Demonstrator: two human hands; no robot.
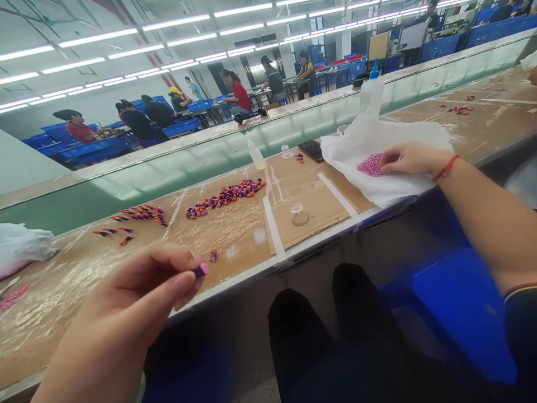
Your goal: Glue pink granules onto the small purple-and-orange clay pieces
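While the left hand (126,305) pinches a small purple piece (201,271) between thumb and forefinger, its pink end facing outward over the table's front edge, the right hand (409,158) has its fingertips drawn together at a heap of pink beads (367,165) on a white plastic sheet (386,137). Whether those fingertips have hold of a bead cannot be told.

The piece looks very light and probably a little soft, so a gentle grip on its purple sides should suffice, leaving the pink end free. The beads look hard, smooth and apt to roll; one is best taken singly, by its sides, with the fingertips.

The near edge of the table (235,238) runs just beside the left hand, and a dropped piece could fall past it. Between the hands lies a taped cardboard sheet (323,221) with a round clear dish (300,218) on it, low enough to pass over. Behind, a pile of purple-and-orange pieces (235,193) and a small bottle (256,155) limit the room more.
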